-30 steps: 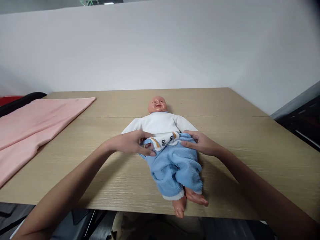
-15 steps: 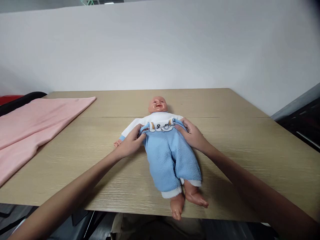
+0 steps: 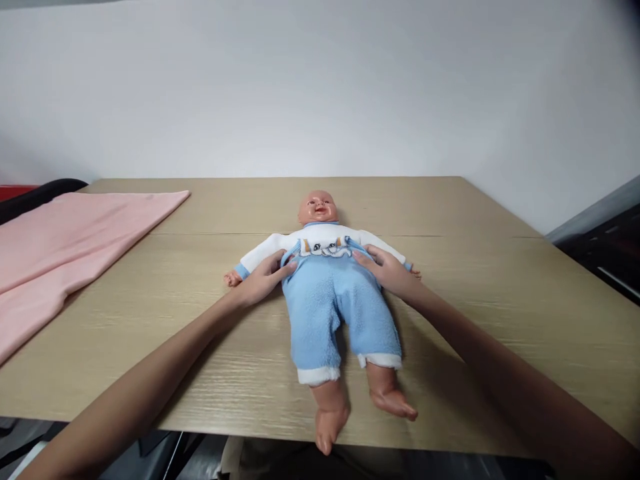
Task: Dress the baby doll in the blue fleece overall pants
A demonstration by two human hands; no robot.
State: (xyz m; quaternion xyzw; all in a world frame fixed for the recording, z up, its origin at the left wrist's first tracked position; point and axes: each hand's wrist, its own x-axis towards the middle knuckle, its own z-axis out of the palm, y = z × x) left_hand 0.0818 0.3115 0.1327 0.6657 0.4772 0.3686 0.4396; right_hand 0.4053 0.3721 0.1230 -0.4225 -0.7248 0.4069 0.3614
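On the broad, pale-brown wood-grain table (image 3: pixel 475 280), a smooth pink cloth (image 3: pixel 90 247) lies to my left and a bald plastic doll (image 3: pixel 319 208) lies face-up before me. Fuzzy blue overalls (image 3: pixel 320 307) enclose its legs, a white long-sleeved top (image 3: pixel 264 251) its arms. My left hand (image 3: pixel 264 275) and right hand (image 3: pixel 390 270) pinch the overalls' upper sides, thumbs on top.

On flat wood-grain table (image 3: pixel 480 300), centrally: white-shirted plastic doll (image 3: pixel 320 231), face-up, head rearward, feet toward front edge. Around doll's legs: blue fleece trousers (image 3: pixel 320 300). On table, left side: flat pink cloth (image 3: pixel 85 247). Behind table: smooth white wall (image 3: pixel 320 87).
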